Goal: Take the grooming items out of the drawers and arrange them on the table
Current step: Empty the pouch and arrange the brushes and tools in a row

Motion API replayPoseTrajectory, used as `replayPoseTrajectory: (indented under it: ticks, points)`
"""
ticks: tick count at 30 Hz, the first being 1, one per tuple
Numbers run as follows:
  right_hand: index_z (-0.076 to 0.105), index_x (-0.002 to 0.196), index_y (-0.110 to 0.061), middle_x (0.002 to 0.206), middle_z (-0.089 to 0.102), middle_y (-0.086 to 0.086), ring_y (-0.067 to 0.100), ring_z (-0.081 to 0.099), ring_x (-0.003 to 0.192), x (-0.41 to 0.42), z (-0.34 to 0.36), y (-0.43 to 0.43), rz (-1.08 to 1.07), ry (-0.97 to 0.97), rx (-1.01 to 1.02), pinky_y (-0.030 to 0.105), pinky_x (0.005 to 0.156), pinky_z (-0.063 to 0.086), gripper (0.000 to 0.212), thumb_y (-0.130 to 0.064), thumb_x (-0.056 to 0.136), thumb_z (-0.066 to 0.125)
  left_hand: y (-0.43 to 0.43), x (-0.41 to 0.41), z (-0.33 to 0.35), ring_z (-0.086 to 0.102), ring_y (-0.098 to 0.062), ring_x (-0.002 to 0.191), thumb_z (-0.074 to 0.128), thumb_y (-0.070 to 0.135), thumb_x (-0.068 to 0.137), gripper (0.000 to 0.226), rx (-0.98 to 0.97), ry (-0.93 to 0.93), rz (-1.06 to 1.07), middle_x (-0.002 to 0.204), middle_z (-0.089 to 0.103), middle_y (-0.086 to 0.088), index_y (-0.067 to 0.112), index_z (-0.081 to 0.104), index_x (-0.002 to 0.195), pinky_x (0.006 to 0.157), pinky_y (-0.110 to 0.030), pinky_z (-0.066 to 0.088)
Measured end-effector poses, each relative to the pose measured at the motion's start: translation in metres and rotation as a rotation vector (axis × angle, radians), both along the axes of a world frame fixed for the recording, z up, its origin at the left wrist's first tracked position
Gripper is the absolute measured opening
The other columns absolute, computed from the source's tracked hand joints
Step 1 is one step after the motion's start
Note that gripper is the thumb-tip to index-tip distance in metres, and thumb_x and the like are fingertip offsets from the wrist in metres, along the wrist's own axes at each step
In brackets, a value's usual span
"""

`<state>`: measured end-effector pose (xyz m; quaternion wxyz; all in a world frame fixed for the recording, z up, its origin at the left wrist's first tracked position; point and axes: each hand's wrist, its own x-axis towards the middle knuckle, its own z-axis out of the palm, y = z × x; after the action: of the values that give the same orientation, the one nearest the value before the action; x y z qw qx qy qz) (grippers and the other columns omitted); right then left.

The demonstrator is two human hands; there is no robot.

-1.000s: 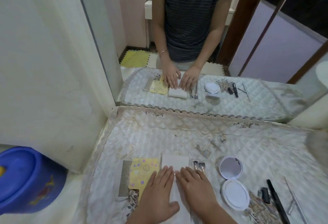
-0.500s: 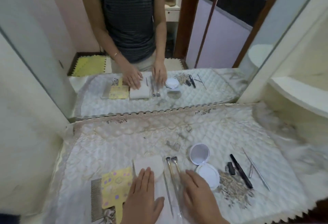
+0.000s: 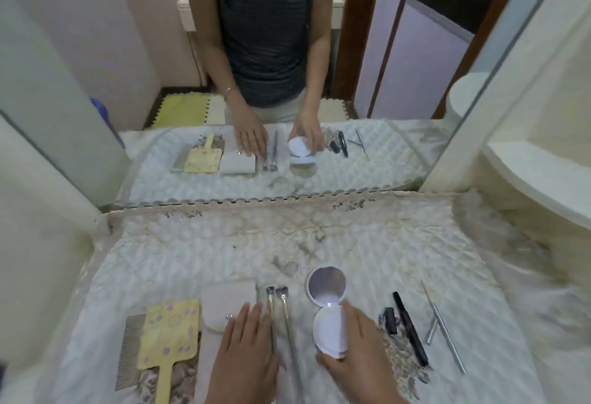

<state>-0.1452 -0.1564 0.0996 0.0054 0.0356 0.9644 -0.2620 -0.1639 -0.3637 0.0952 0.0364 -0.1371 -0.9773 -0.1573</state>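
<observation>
Mirror stands along the far edge and reflects the whole layout. A quilted cream table cover spreads under everything.

Left hand: palm down, fingers straight and together, lying flat on the near part of the white snap pouch. It grasps nothing.

Right hand: fingers curled round the right side of the open white compact, thumb at its near rim. The compact's base sits on the cover and its mirrored lid is tilted back toward the far side.

All items lie in a row near the front edge. From the left:
- yellow paddle-shaped piece with purple spots, handle pointing at the person
- fine-toothed comb touching the paddle's left side, partly under it
- pouch, just right of the paddle
- two long metal tools with small heads, side by side between the two hands
- compact
- short black cap, then black pencil
- thin metal sticks, crossed, farthest right
</observation>
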Motion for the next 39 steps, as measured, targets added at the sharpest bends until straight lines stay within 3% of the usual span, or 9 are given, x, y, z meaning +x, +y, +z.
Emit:
replayPoseTrajectory:
  ticks: [5,9,14,20,23,28,33,36,39]
  points:
    - [0.049,0.114,-0.008,0.104,0.049,-0.002,0.015,0.055,0.086,-0.013,0.003,-0.014,0.109,0.009,0.068,0.021,0.055,0.052,0.096,-0.069,0.042,0.067,0.017,0.014,-0.005,0.014,-0.013,0.136,0.027,0.045,0.088,0.047,-0.060,-0.065,-0.086,0.131,0.056,-0.007,0.017,0.056,0.112,0.113,-0.026,0.004]
    - [0.050,0.114,-0.009,0.101,0.060,-0.001,0.013,0.053,0.088,-0.014,0.001,-0.015,0.180,-0.019,0.136,0.018,0.055,0.055,0.095,-0.073,0.044,0.059,0.025,0.025,-0.013,-0.003,-0.010,0.143,0.040,0.047,0.074,0.055,-0.112,-0.094,-0.042,0.145,0.037,0.001,0.018,0.048,0.119,0.114,-0.027,-0.003]
    - [0.047,0.117,-0.012,0.111,0.045,-0.004,0.011,0.042,0.092,-0.013,-0.002,-0.008,0.219,-0.021,0.119,0.016,0.057,0.053,0.095,-0.069,0.044,0.067,0.020,0.024,-0.006,0.038,-0.015,0.122,0.043,0.044,0.065,0.060,-0.144,-0.098,-0.041,0.123,0.063,-0.001,0.018,0.047,0.119,0.114,-0.026,-0.002]
    - [0.044,0.120,-0.016,0.108,0.063,0.002,0.023,0.063,0.088,-0.015,0.003,-0.014,0.160,-0.087,0.016,0.024,0.058,0.052,0.085,-0.062,0.048,0.047,0.013,0.022,-0.010,-0.007,-0.005,0.142,0.043,0.041,0.066,0.061,-0.117,-0.005,-0.031,0.122,0.064,-0.001,0.017,0.045,0.122,0.114,-0.026,-0.001]
    - [0.036,0.134,-0.020,0.131,0.044,-0.003,0.020,0.042,0.119,-0.012,0.009,-0.007,0.168,-0.132,-0.058,0.027,0.092,0.040,0.092,-0.064,0.054,0.049,0.018,0.019,-0.010,-0.006,-0.005,0.143,0.043,0.039,0.066,0.061,-0.037,0.037,-0.070,0.144,0.041,0.001,0.015,0.046,0.122,0.114,-0.025,0.000]
    - [0.056,0.109,-0.025,0.106,0.065,0.004,0.014,0.051,0.103,0.004,0.015,0.033,-0.091,0.057,-0.123,0.024,0.088,0.043,0.038,-0.036,0.073,0.056,0.044,0.012,-0.008,0.008,-0.007,0.143,0.026,0.038,0.091,0.045,0.065,0.137,-0.175,0.152,0.010,0.001,0.014,0.043,0.125,0.112,-0.026,0.008]
    - [0.057,0.122,-0.012,0.123,0.058,0.007,0.030,0.051,0.112,0.005,0.028,0.072,-0.134,-0.052,0.077,0.039,0.095,0.045,0.039,-0.013,0.084,0.063,0.066,0.003,-0.017,-0.008,-0.010,0.143,0.034,0.044,0.085,0.050,-0.019,0.108,-0.236,0.156,-0.011,0.003,0.016,0.043,0.125,0.114,-0.027,-0.001]
    - [0.054,0.123,-0.014,0.127,0.054,0.004,0.028,0.048,0.111,0.000,0.028,0.069,0.002,-0.113,0.096,0.036,0.091,0.045,0.036,-0.008,0.088,0.052,0.064,-0.001,-0.019,-0.003,-0.011,0.144,0.033,0.049,0.084,0.052,-0.056,0.061,-0.197,0.156,0.008,0.004,0.018,0.042,0.125,0.114,-0.024,-0.006]
    - [0.053,0.115,-0.012,0.120,0.050,0.005,0.022,0.046,0.109,-0.004,0.028,0.060,0.012,-0.142,0.049,0.029,0.087,0.041,0.031,-0.002,0.088,0.043,0.062,0.000,-0.018,0.035,-0.018,0.124,0.041,0.049,0.072,0.059,-0.059,0.090,-0.191,0.134,0.036,0.003,0.018,0.045,0.121,0.111,-0.024,0.003]
